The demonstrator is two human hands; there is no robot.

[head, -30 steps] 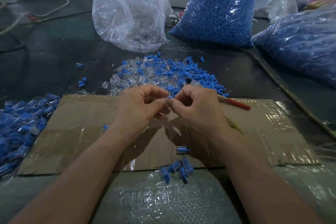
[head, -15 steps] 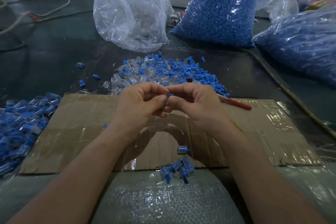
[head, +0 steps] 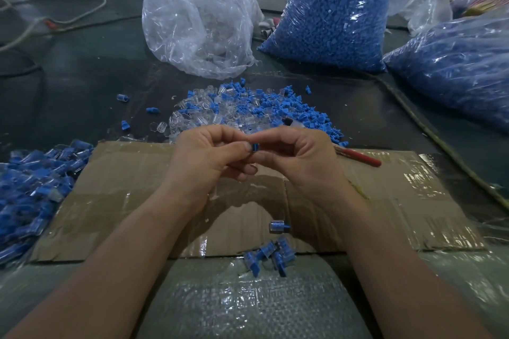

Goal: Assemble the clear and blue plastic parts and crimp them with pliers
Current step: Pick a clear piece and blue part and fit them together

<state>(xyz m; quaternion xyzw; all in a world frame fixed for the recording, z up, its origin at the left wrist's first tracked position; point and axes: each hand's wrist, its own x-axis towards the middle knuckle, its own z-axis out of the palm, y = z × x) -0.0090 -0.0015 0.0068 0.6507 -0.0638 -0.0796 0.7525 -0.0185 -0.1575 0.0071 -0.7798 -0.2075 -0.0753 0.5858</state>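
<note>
My left hand [head: 209, 159] and my right hand [head: 300, 162] meet above the cardboard sheet [head: 124, 195], and between their fingertips they pinch a small blue part [head: 255, 147]; whether a clear part is on it is hidden by the fingers. Behind the hands lies a mixed pile of clear and blue parts [head: 248, 110]. The red-handled pliers [head: 358, 157] lie on the cardboard to the right of my right hand, their head partly hidden. One joined piece [head: 278, 226] and a small cluster of joined pieces [head: 268, 256] lie near the cardboard's front edge.
A heap of joined blue pieces [head: 30, 195] covers the left side. At the back stand a nearly empty clear bag [head: 198, 22], a full bag of blue parts [head: 333, 14] and another blue bag [head: 454, 63] at right. A cord [head: 429, 132] runs along the right.
Both hands have lifted slightly and drawn together; the blue part now shows more clearly between the fingertips. The rest of the table is unchanged.
</note>
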